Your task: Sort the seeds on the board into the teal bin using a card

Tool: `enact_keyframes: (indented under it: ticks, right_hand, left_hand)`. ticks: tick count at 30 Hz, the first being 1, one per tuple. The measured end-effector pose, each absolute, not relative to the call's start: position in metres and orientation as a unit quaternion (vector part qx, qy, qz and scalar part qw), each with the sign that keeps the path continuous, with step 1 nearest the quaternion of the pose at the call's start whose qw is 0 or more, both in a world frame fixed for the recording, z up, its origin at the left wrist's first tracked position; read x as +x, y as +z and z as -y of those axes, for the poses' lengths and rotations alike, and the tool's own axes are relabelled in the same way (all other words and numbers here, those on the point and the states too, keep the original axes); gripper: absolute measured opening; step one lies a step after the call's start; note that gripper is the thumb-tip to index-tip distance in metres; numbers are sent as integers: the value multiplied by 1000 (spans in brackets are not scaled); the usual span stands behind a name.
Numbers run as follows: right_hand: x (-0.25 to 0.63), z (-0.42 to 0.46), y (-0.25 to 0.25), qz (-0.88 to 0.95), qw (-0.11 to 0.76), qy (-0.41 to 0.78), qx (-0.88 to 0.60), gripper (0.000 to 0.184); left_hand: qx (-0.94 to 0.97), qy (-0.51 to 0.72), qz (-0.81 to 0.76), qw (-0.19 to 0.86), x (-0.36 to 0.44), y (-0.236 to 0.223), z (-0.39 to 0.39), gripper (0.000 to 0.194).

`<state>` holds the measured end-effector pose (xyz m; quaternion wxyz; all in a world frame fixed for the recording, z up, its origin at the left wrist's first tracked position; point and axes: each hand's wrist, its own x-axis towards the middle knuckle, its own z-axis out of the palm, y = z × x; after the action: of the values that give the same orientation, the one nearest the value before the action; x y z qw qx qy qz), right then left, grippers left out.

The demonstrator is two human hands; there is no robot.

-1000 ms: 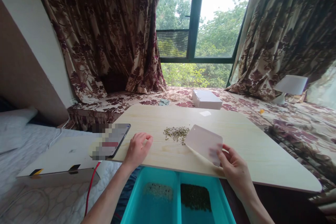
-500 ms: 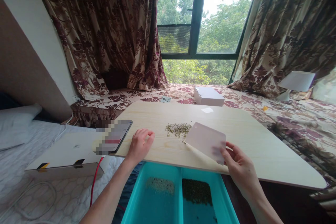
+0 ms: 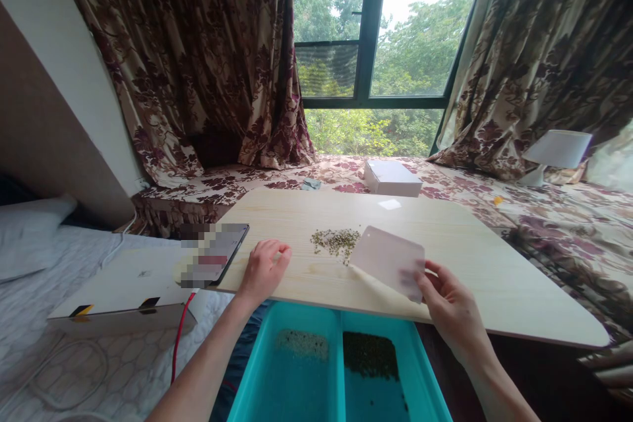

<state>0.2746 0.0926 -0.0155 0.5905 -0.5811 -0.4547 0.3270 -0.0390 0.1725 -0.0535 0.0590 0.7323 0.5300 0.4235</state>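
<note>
My right hand pinches the lower right corner of a translucent, pale plastic scraper with rounded corners and a small hole near its top left. The scraper is tilted over the pale wooden table. Its left edge is beside a loose scatter of small greenish beans. My left hand rests on the table left of the beans, its fingers curled in and nothing visible in them. Below the table's front edge sits a turquoise two-compartment bin. Pale grains lie in its left compartment, dark green beans in the right.
A tablet, partly blurred out, lies at the table's left edge with a red cable. Beneath it is a white box on the bed. Behind the table are another white box and a lamp on the window seat.
The scraper and my right hand have shifted very slightly upward in view, much as the whole scene has. My left hand stays in place on the table.
</note>
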Motion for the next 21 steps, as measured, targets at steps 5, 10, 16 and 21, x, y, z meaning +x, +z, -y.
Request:
enact_keyframes:
  ticks: [5, 10, 16, 21]
  right_hand:
    - [272, -93, -16, 466, 583, 332, -577, 50]
    - [273, -96, -15, 460, 598, 313, -577, 51]
    - [271, -96, -12, 468, 594, 324, -568, 48]
    - [268, -96, -12, 478, 598, 303, -568, 44]
  left_hand:
    - [732, 423, -531, 57, -39, -53, -172, 24]
    - [733, 420, -532, 54, -39, -52, -172, 24]
    - [734, 423, -529, 48, -38, -53, -172, 25]
    - [731, 429, -528, 49, -39, -53, -172, 25]
